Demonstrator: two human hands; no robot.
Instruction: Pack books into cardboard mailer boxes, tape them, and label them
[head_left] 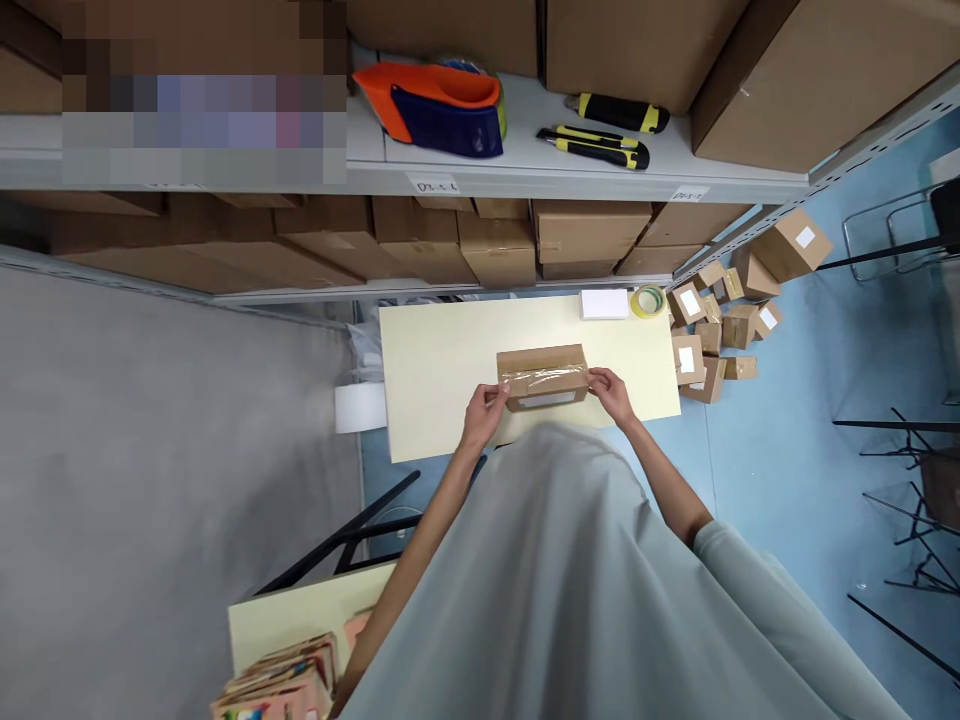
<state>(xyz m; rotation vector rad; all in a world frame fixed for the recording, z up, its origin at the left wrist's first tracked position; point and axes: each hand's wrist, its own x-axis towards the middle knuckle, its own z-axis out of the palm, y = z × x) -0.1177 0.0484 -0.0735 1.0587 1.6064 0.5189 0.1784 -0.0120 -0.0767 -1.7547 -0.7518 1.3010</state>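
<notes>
A brown cardboard box (541, 362) with shiny clear tape along its top and a white label on its near side lies on the cream table (435, 370). At its left end, my left hand (486, 410) grips the corner between thumb and fingers. The opposite end is held by my right hand (611, 393), with its fingers against the box's side. A white stack or small box (604, 304) and a roll of tape (647, 301) sit at the table's back right edge.
Small labelled cartons (701, 335) are piled right of the table. The shelf above holds a tape dispenser (450, 110), two box cutters (600, 148) and large cartons (637, 50). A white roll (360, 408) is at the table's left; stacked booklets (281, 680) lie lower left.
</notes>
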